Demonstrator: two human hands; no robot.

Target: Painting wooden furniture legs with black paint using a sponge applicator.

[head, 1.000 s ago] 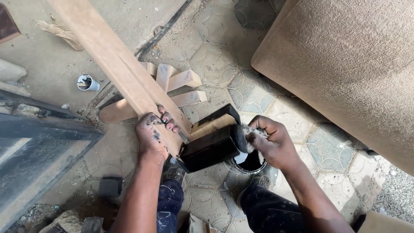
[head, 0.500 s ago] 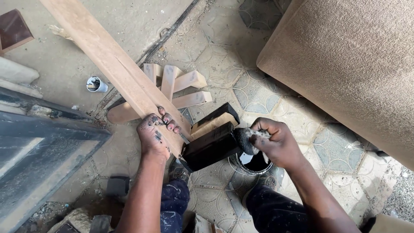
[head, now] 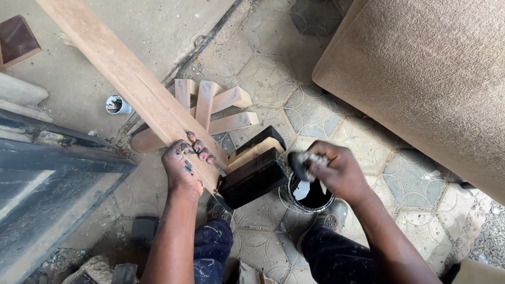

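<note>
left hand was clamped over the long pale wooden plank, which ran up-left. its black-stained block end sat just beside the right hand, whose fingers were pinched shut on a dark stained rag over the open tin of black stain.

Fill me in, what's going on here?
A person is staining wood on a tiled floor. The left hand grips a long plank whose lower end carries a black-coated block. The right hand holds a stained rag just above an open can of dark liquid. More unstained wooden pieces lie behind the plank.
</note>
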